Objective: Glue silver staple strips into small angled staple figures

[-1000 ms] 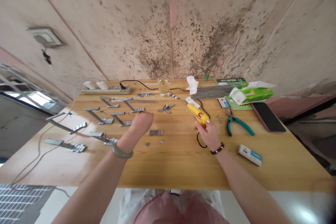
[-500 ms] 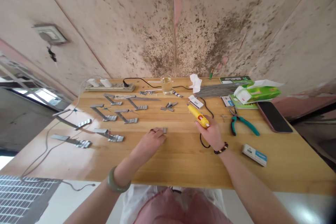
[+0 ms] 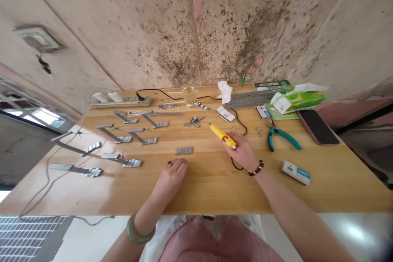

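My right hand (image 3: 244,151) is wrapped round a yellow hot glue gun (image 3: 222,136), its nozzle pointing up and left above the table. My left hand (image 3: 172,178) rests on the wood with its fingers lying forward and nothing in them. Just beyond those fingertips, apart from them, lies a short row of grey metal pieces (image 3: 183,150) set side by side. Farther back is a small loose heap of grey strips (image 3: 194,121). On the left stand several grey assembled pieces, among them a bent one (image 3: 143,136) with a ridged foot.
A power strip (image 3: 123,102) and a glass of yellowish liquid (image 3: 190,96) stand along the wall. Toward the right are a bundle of thin grey rods (image 3: 256,99), teal-handled pliers (image 3: 284,137), a phone (image 3: 319,127), a green tissue pack (image 3: 303,100) and a small white-blue box (image 3: 296,172).
My left hand has drawn back toward me off the row of grey pieces, which now shows fully. The glue gun stays in my right hand, and the camera view has shifted slightly.
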`<state>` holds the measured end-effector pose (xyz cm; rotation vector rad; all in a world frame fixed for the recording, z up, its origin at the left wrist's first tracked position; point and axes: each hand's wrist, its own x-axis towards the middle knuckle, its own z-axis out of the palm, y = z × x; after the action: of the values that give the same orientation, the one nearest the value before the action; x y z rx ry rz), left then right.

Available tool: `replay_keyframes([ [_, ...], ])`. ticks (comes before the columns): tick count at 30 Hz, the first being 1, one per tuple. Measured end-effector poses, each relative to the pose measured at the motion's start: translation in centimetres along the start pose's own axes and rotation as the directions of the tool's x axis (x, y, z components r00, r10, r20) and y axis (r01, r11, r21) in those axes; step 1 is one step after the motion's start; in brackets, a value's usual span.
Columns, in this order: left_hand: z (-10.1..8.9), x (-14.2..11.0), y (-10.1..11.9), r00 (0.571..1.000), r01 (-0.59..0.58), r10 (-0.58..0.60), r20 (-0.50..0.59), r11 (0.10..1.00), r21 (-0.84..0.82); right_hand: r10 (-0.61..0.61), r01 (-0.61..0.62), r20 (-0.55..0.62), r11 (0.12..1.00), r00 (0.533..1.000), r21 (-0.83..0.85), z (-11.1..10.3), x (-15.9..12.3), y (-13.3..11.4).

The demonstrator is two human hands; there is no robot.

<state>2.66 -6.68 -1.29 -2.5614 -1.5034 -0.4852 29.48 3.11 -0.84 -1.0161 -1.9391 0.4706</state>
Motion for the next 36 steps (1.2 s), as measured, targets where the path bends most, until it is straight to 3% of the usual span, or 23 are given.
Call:
replay_keyframes([
  [6,-0.8,-0.4,0.1,0.995,-0.1,0.101,0.006,0.976,0.194,0.004,-0.004,0.021,1.0,1.0,-0.018,-0.1,0.0,0.0],
  [17,-1.3,-0.5,0.4,0.989,-0.15,0.148,0.027,0.969,0.194,0.019,-0.016,0.071,0.999,0.997,-0.037,-0.3,0.0,0.1],
  [23,-1.9,-0.3,1.2,0.993,-0.092,0.077,0.086,0.978,0.188,0.024,-0.02,0.085,0.999,0.996,-0.048,-0.2,0.1,0.2],
  [28,-2.0,-1.2,1.1,0.989,-0.135,0.122,0.088,0.975,0.174,0.026,-0.022,0.09,0.999,0.996,-0.046,-0.3,0.0,0.2],
  [32,-1.7,-1.5,0.5,0.994,-0.058,0.051,0.097,0.996,0.062,0.028,-0.024,0.105,0.999,0.994,-0.04,-0.4,0.1,0.0],
  [36,-1.6,0.0,0.3,0.993,0.056,-0.048,0.105,0.996,-0.072,0.027,-0.023,0.1,0.999,0.995,-0.042,-0.3,0.0,0.2],
])
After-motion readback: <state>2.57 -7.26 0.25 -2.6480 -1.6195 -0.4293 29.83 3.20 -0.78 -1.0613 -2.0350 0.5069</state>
